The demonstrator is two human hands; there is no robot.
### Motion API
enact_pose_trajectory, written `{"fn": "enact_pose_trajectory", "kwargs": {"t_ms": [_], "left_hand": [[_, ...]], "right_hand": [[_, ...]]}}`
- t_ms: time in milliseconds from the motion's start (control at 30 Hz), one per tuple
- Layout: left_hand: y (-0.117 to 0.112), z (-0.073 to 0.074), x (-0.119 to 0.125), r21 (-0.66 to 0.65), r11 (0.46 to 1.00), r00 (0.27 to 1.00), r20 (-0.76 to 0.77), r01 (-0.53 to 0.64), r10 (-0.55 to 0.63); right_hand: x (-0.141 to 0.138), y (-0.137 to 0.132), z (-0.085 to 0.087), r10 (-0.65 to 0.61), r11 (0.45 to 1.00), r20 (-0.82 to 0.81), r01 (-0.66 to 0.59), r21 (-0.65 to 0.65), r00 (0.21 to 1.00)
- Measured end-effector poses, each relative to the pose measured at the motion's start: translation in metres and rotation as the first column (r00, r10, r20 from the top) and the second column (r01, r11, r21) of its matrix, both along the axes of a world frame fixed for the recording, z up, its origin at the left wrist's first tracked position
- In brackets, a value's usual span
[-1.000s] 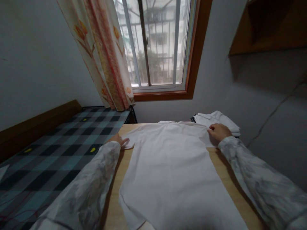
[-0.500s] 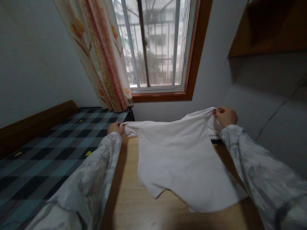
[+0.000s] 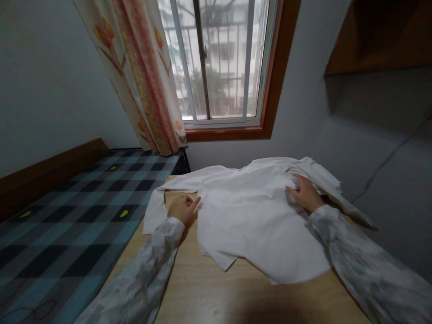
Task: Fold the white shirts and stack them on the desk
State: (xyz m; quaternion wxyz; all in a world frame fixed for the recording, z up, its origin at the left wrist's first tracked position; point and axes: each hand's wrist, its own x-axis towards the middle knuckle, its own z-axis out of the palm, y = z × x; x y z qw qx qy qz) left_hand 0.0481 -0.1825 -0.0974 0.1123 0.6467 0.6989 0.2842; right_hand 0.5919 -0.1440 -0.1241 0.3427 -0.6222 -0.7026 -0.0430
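Note:
A white shirt (image 3: 249, 216) lies spread on the wooden table (image 3: 209, 292), its far part draped over a stack of white clothes at the back right. One sleeve hangs off the table's left edge. My left hand (image 3: 182, 210) is curled closed at the shirt's left side, pinching the fabric near the armpit. My right hand (image 3: 303, 194) rests on the shirt's right shoulder area, fingers bent and pressing into the cloth.
A bed with a dark checked cover (image 3: 67, 211) runs along the table's left side. A window (image 3: 219, 63) with a flowered curtain (image 3: 141, 76) is straight ahead. A wooden shelf (image 3: 381, 40) hangs on the right wall.
The shirt was lifted by its shoulders off the table, then laid down again farther back, over the stack of white clothes. Both hands came down with it.

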Motion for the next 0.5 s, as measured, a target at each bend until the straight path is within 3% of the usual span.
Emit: {"fn": "enact_pose_trajectory", "kwargs": {"t_ms": [133,200,267,333,400,500], "left_hand": [[-0.054,-0.02,0.017,0.059,0.994,0.995,0.024,0.094,-0.095],[-0.072,-0.026,0.026,0.027,0.984,0.979,0.096,0.176,-0.178],[-0.081,-0.029,0.033,-0.028,0.957,0.929,0.249,0.288,-0.273],[-0.083,-0.03,0.034,-0.038,0.938,0.84,0.458,0.345,-0.291],[-0.08,-0.029,0.03,-0.02,0.956,0.756,0.616,0.294,-0.22],[-0.073,-0.027,0.015,-0.031,0.99,0.687,0.724,0.136,-0.071]], "right_hand": [[-0.005,-0.064,-0.028,-0.176,0.982,0.055,0.18,-0.063,0.983],[-0.008,-0.086,-0.04,-0.212,0.966,0.091,0.223,-0.132,0.973],[-0.011,-0.097,-0.049,-0.187,0.961,0.093,0.202,-0.188,0.978],[-0.013,-0.101,-0.054,-0.16,0.965,0.052,0.167,-0.2,0.986],[-0.014,-0.1,-0.055,-0.166,0.968,-0.045,0.154,-0.197,0.985],[-0.015,-0.1,-0.05,-0.229,0.952,-0.256,0.161,-0.262,0.939]]}}
